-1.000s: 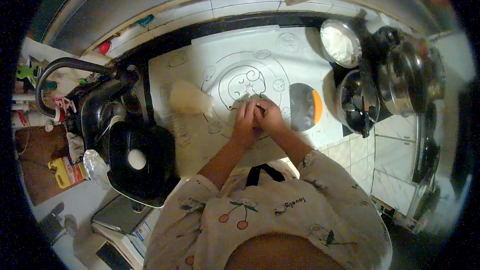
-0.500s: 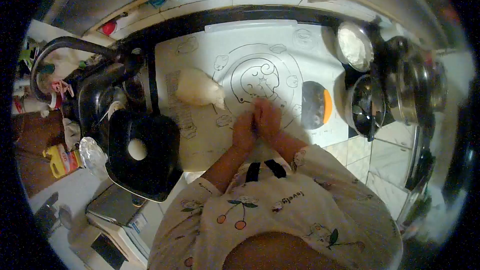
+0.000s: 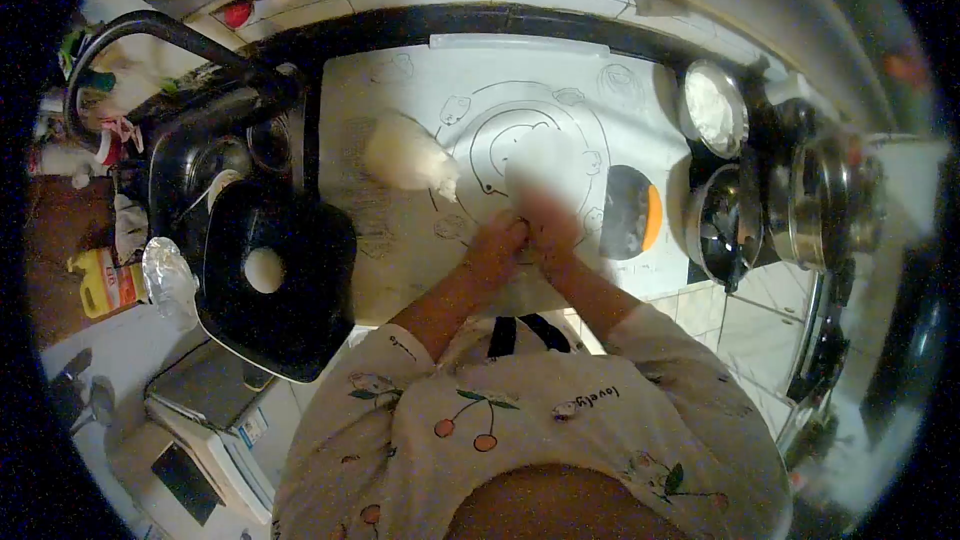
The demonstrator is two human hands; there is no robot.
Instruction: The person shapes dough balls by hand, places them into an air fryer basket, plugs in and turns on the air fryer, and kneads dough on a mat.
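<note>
Over the printed white mat, my two hands are close together near its front middle. My left hand is closed, with its fingers curled; whatever lies inside them is hidden. My right hand is smeared by motion, so its fingers do not show clearly. A whitish blur lies just beyond it, and I cannot tell what it is. To the left, a large pale lump of dough rests on the mat, apart from both hands. A dough scraper with an orange handle lies to the right.
At left, a black pan holds a round white ball, beside a dark sink with a curved faucet. Right of the mat stand a bowl of white powder, a dark pan and a metal pot.
My right hand has drawn slightly apart from my left and is now blurred, with a whitish smear beyond it. The view has shifted a little; the dough lump and scraper stay on the mat.
</note>
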